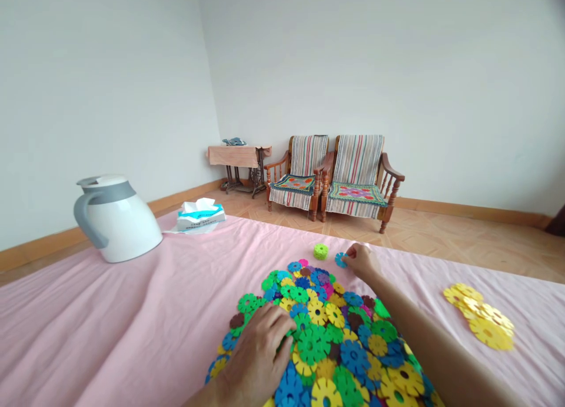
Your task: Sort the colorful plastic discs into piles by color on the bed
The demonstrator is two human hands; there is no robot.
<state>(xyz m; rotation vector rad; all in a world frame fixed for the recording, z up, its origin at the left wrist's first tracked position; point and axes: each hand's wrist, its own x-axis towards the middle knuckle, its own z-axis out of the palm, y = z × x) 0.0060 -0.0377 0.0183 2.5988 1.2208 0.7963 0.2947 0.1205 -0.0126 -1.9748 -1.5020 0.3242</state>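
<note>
A heap of slotted plastic snowflake discs [315,342] in green, yellow, blue, brown and pink lies on the pink cloth before me. My left hand [263,349] rests over the heap's left side, fingers curled and thumb drawn in, with a green disc showing at the fingertips. Beyond the heap, my right hand [362,261] pinches a blue snowflake disc [341,260] by its edge, just at the cloth. Left of that disc sits a small stack of lime-green discs [321,252]. Yellow discs [481,315] lie overlapping in a separate group at the right.
A white and grey jug [128,227] stands at the left on the pink cloth [176,301], near a tissue box [200,215]. Past the cloth's far edge are two wooden armchairs [357,177] and a cloth-covered table [236,155] on the floor.
</note>
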